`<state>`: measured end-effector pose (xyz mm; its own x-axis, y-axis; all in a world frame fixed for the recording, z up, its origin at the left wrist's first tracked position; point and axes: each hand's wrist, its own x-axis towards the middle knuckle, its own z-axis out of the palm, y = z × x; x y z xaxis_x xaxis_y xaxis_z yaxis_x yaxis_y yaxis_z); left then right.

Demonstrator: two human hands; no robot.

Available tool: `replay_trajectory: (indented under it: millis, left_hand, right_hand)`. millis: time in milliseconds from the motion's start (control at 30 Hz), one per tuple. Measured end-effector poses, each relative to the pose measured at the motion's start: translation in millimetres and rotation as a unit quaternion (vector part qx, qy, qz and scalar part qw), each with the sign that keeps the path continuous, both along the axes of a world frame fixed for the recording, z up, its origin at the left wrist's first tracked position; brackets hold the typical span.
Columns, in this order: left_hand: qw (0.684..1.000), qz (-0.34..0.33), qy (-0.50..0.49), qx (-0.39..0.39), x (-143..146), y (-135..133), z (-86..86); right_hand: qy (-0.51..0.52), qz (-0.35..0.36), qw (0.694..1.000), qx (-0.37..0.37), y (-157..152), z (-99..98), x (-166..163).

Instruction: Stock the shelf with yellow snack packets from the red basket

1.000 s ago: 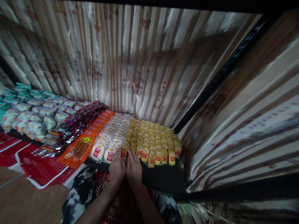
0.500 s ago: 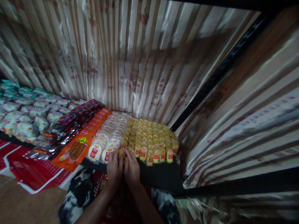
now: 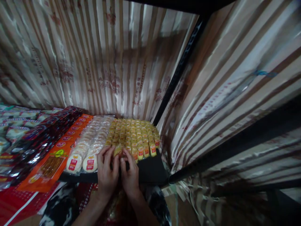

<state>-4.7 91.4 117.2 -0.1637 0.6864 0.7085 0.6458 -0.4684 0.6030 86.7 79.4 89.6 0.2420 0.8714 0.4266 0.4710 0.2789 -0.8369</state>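
Between my two hands is a small yellow wrapped snack (image 3: 118, 150), lifted just above the front of the shelf. My left hand (image 3: 107, 168) pinches it from the left side. On its right side the fingertips of my right hand (image 3: 129, 171) are closed on it. Right behind my hands, rows of yellow wrapped snacks (image 3: 134, 135) with orange and red labels stand packed together. Left of my left hand lie two rows of round white crackers (image 3: 90, 161) in clear wrappers.
Further left are an orange packet of brown sticks (image 3: 50, 166), dark shiny packets (image 3: 42, 138) and pale bags (image 3: 17, 131). The black shelf (image 3: 152, 169) ends at a dark post (image 3: 174, 75). Striped printed sheeting (image 3: 117, 62) hangs behind and to the right.
My view has swung to the right, so the goods appear further left. My hands have drawn back a little from the yellow rows, and the snack between them now shows more plainly.
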Motion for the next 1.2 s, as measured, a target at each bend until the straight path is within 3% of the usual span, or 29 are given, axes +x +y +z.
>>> replay_trajectory:
  millis: [133,333,467,600,733,933,1200]
  left_hand:
    - [0.995,-0.053,-0.027,-0.084,36.0,11.0,-1.6]
    - [0.980,-0.155,-0.047,-0.116,94.5,34.7,7.2]
    - [0.959,-0.215,-0.065,-0.175,130.8,55.7,8.5]
    - [0.938,-0.251,-0.078,-0.225,164.1,72.3,-4.0]
    - [0.933,-0.272,-0.068,-0.225,186.8,81.0,-20.8]
    - [0.930,-0.292,0.071,-0.211,194.0,87.7,-40.4]
    - [0.929,-0.235,0.220,-0.183,197.7,85.9,-37.2]
  right_hand:
    - [-0.013,-0.070,0.997,0.015,-1.2,-9.5,30.5]
    - [-0.099,-0.197,0.975,0.030,7.7,-45.8,99.7]
    - [-0.164,-0.230,0.959,-0.001,17.9,-77.1,131.3]
    - [-0.175,-0.229,0.958,0.001,22.8,-99.1,134.3]
    - [-0.169,-0.229,0.959,-0.001,20.7,-103.7,129.7]
    - [-0.185,-0.218,0.958,-0.025,16.3,-101.8,128.7]
    - [-0.107,-0.231,0.967,-0.013,17.5,-99.8,132.7]
